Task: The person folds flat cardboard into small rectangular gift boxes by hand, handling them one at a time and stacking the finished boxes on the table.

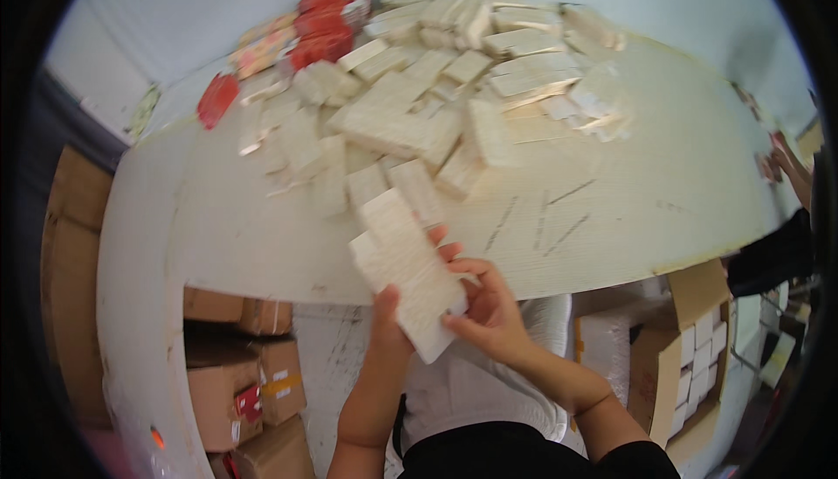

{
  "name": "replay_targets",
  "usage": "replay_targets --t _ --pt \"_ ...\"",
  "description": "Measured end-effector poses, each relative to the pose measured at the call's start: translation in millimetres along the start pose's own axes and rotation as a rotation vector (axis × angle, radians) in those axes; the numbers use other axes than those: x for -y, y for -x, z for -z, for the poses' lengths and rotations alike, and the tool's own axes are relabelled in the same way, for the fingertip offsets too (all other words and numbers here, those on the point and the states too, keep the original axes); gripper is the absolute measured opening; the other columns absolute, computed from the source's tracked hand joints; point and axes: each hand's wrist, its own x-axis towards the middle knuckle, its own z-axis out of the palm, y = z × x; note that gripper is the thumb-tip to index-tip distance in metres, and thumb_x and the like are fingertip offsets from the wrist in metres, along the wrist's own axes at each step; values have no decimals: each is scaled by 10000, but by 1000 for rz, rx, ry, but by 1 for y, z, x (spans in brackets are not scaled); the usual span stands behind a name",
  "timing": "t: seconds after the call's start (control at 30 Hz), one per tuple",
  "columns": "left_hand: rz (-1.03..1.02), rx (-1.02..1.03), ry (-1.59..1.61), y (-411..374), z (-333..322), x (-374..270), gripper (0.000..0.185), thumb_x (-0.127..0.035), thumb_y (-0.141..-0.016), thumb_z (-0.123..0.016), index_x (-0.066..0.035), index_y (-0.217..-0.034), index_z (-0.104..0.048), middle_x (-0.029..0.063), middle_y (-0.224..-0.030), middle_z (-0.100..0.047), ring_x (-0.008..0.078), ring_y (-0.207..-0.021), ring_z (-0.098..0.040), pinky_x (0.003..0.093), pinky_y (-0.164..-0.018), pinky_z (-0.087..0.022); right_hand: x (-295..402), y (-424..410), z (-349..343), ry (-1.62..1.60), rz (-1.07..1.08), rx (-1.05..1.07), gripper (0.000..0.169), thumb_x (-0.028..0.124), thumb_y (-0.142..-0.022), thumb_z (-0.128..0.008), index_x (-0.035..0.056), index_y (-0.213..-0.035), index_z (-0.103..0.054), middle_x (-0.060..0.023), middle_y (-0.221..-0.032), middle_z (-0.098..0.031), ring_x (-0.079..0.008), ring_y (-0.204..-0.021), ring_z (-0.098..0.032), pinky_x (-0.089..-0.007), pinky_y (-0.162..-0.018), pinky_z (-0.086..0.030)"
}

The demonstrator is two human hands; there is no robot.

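Note:
Over the table's front edge I hold a stack of flat cream-white cartons (409,269); one carton juts past the others at the far end. My left hand (387,319) grips the stack from the left, thumb on top. At the near right end, my right hand (488,312) holds its edge between thumb and fingers. Just beyond the stack lies a loose heap of similar white cartons (386,119), some bundled. Motion blur hides any print on the stack.
Red packets (324,27) and orange-patterned packets (265,50) lie at the back left. Brown cardboard boxes (222,400) stand below the table (655,217) at left. At right, an open cardboard box (661,374) holds several white boxes. Another person's hand (782,152) shows at the far right.

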Motion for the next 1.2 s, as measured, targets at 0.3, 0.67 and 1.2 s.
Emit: replay_targets --t 0.3,0.67,1.2 --pt "53 88 -29 5 -5 12 944 -584 -704 -558 -40 -1367 -162 173 -1233 -436 249 -1013 -514 384 -889 -420 0 12 16 667 285 -89 560 -20 -649 -658 48 -1154 -426 -107 -1165 -414 -214 -1032 -459 -312 -836 -412" --pt "105 -67 -227 5 -21 19 714 -278 -756 -620 -25 -1323 -266 78 -973 -496 157 -835 -511 298 -720 -473 7 19 29 970 453 -178 455 30 -687 -644 26 -1117 -494 -124 -926 -581 -258 -810 -591 -331 -742 -470" --pt "-384 -86 -1088 7 -26 38 718 -126 -644 -754 -27 -1207 -319 178 -1091 -483 281 -937 -547 343 -740 -475 11 3 27 551 659 -165 610 -59 -762 -602 20 -1262 -263 -166 -1113 -486 -223 -966 -573 -317 -783 -478"
